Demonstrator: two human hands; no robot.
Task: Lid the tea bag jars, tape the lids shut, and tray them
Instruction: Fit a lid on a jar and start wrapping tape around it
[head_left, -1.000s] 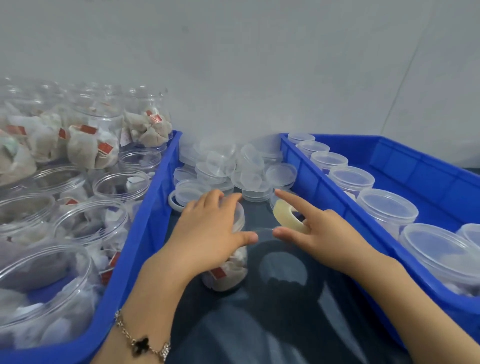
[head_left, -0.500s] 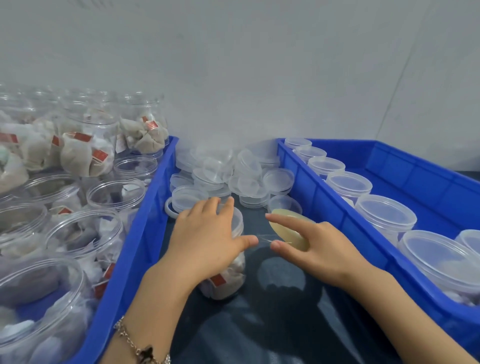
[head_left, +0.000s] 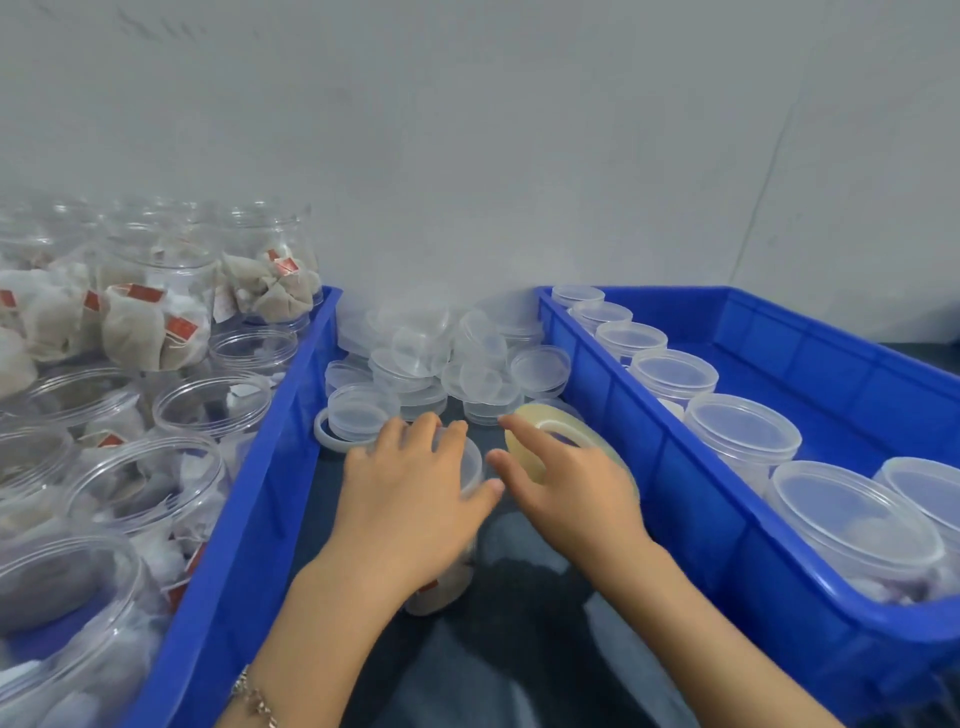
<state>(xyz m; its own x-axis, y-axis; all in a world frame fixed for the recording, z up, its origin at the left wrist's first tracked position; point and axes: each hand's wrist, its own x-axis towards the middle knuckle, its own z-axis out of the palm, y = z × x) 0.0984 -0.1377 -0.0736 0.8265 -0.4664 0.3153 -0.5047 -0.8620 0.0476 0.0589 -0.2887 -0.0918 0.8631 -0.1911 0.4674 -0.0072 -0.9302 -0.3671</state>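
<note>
Dark tabletop (head_left: 524, 670), lidded jar (head_left: 470, 462), tape roll (head_left: 563, 423)

Left hand (head_left: 410, 499) grips lidded jar (head_left: 470, 462) at centre; right hand (head_left: 566, 483) holds tape roll (head_left: 566, 421), 3 o'clock of jar.

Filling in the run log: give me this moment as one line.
step: taping lid | left hand: holds lidded jar | right hand: holds tape roll beside jar | right tray: lidded jars
</note>
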